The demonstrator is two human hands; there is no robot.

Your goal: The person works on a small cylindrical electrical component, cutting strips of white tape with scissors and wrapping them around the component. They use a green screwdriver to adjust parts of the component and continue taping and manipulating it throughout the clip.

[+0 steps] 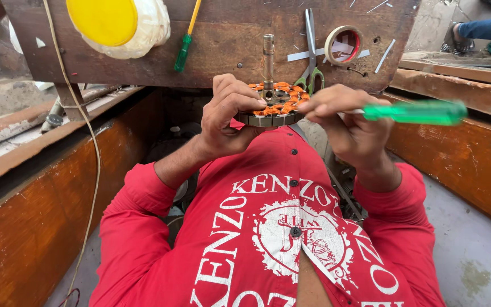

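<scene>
A round metal stator (pixel 275 108) with orange copper windings and an upright steel shaft (pixel 268 59) is held over my red shirt. My left hand (pixel 228 116) grips the stator's left rim, fingers curled over the windings. My right hand (pixel 345 122) touches the right side of the windings and holds a screwdriver with a translucent green handle (pixel 416 112), the handle pointing right. Its tip is hidden behind my fingers.
A dark wooden bench (pixel 223 45) carries a green and yellow screwdriver (pixel 186 45), scissors (pixel 311 51), a tape roll (pixel 342 44) and a white jar with a yellow lid (pixel 117 23). Orange-brown wooden boards flank both sides. Another person's leg (pixel 484 28) shows top right.
</scene>
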